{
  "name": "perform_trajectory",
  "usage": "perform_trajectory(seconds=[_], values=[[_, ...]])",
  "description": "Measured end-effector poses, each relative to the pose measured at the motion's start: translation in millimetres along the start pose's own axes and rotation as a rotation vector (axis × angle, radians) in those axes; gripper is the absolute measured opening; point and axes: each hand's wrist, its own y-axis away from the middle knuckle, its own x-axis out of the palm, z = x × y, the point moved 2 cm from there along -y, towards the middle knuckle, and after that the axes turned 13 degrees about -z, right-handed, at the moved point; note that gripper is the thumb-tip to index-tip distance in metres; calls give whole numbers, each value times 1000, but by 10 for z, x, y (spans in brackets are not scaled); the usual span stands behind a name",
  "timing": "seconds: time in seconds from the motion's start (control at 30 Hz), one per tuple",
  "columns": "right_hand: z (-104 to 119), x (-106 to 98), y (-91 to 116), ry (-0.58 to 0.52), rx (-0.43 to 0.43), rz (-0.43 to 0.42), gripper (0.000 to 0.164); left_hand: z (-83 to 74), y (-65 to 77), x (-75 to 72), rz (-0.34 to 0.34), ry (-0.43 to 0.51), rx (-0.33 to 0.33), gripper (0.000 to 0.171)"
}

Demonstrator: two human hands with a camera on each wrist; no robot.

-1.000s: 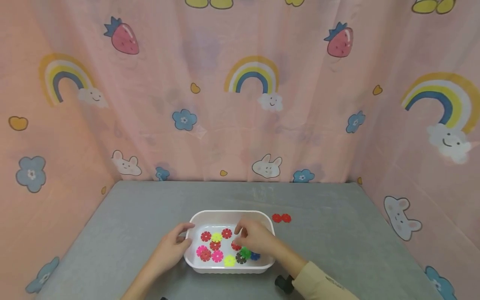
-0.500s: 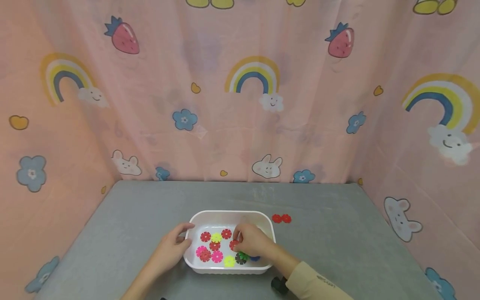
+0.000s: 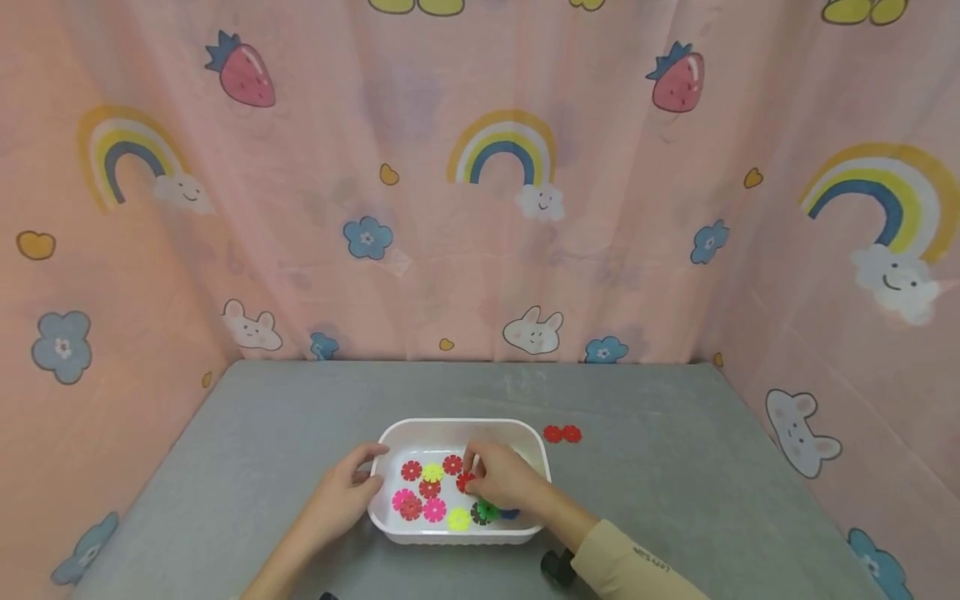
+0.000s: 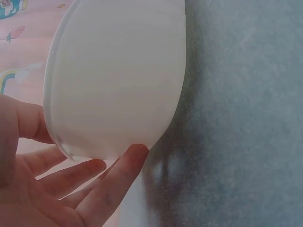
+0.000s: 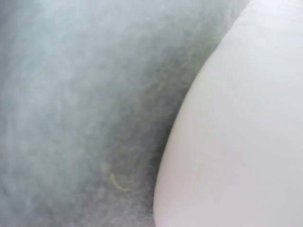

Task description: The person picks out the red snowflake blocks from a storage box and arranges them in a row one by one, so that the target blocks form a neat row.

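A white plastic basin [image 3: 461, 539] on the grey table holds several toothed snowflake discs in red, pink, yellow, green, dark and blue. At its left end my left hand [image 3: 341, 496] grips the wall. The left wrist view shows the thumb over the rim and the fingers of my left hand [image 4: 61, 189] against the outer wall. My right hand [image 3: 506, 482] reaches into the basin's right half and pinches a red snowflake disc [image 3: 464, 482]; its fingers partly cover that disc. Below this hand lie a green disc [image 3: 487, 510] and a partly hidden blue one [image 3: 510, 514].
Two red discs [image 3: 562, 434], touching or joined side by side, lie on the table beyond the basin's right back corner. A pink printed curtain [image 3: 465, 292] encloses the back and sides. In the right wrist view only the basin's outer wall [image 5: 236, 142] and grey tabletop [image 5: 71, 118] show.
My right hand has moved slightly left and down inside the basin, its fingers closing onto the red disc, which has shifted a little left and back. My left hand has stayed on the basin.
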Motion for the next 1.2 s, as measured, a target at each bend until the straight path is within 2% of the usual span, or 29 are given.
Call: perform_trajectory(seconds=[0.3, 0.67, 0.8, 0.93, 1.2], values=[[64, -105, 28, -45, -12, 2, 21, -6, -11, -4, 2, 11, 11, 36], [139, -398, 144, -149, -71, 28, 20, -6, -1, -7, 9, 6, 8, 37], [153, -525, 198, -154, -93, 22, 20, -18, 3, -9, 10, 8, 4, 37], [89, -660, 224, -152, -100, -17, 20, -18, 6, -16, 4, 17, 10, 37], [-193, -949, 235, -149, -42, -82, 17, -18, 11, -31, -2, 14, 26, 36]])
